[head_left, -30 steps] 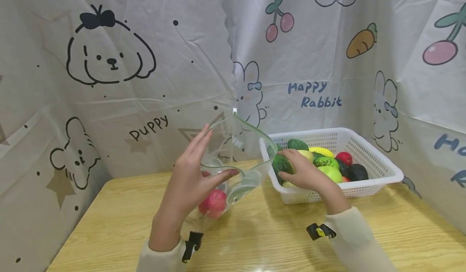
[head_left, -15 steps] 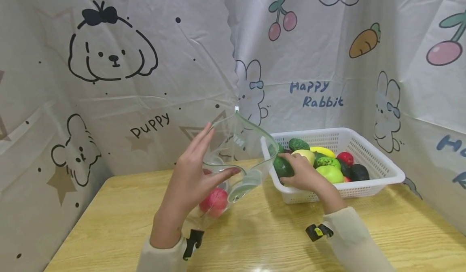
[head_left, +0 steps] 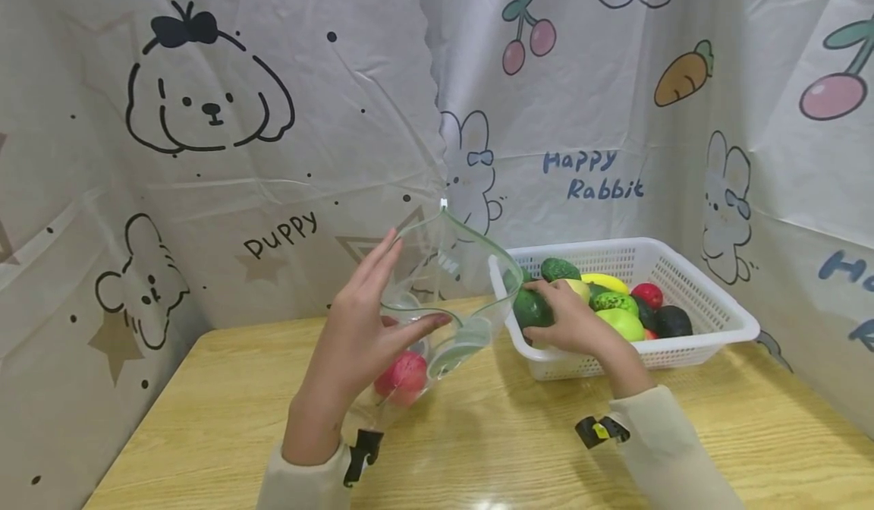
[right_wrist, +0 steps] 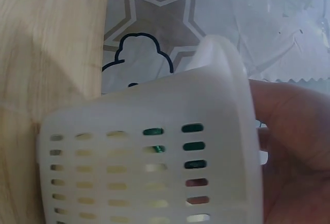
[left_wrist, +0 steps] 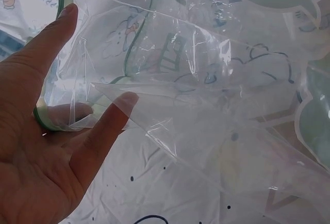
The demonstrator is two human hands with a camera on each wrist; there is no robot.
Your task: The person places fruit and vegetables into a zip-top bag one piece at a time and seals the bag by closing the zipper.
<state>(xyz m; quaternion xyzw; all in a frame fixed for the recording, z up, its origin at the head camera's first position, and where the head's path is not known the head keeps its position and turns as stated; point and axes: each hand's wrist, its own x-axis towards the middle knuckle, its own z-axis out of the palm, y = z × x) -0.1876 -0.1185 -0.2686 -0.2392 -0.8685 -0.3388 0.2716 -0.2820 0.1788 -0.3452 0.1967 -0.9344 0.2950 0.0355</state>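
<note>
A clear zip bag (head_left: 467, 339) with a green-edged mouth stands gaping in the head view, pinkish-red round fruits (head_left: 401, 377) low inside it. My left hand (head_left: 362, 320) spreads thumb and fingers at the mouth, propping it wide. The left wrist view shows this hand (left_wrist: 46, 126) with the clear film across its nearly straight fingers. At the left end of the white basket (head_left: 710, 328), my right hand (head_left: 570, 320) curls its fingers and thumb around a dark green oval fruit (head_left: 530, 310). From the right wrist, the basket wall (right_wrist: 129, 110) hides most of that grip.
Produce fills the basket: a bumpy green piece (head_left: 560, 269), a yellow one (head_left: 604, 282), a light green apple-like fruit (head_left: 620, 325), a red one (head_left: 647, 294) and a blackish one (head_left: 672, 322). Printed cloth (head_left: 273, 191) hangs behind the wooden table (head_left: 225, 404).
My right hand has shifted slightly at the basket's left end, its fingers and thumb settling around the dark green fruit. The left hand and the bag hold nearly still.
</note>
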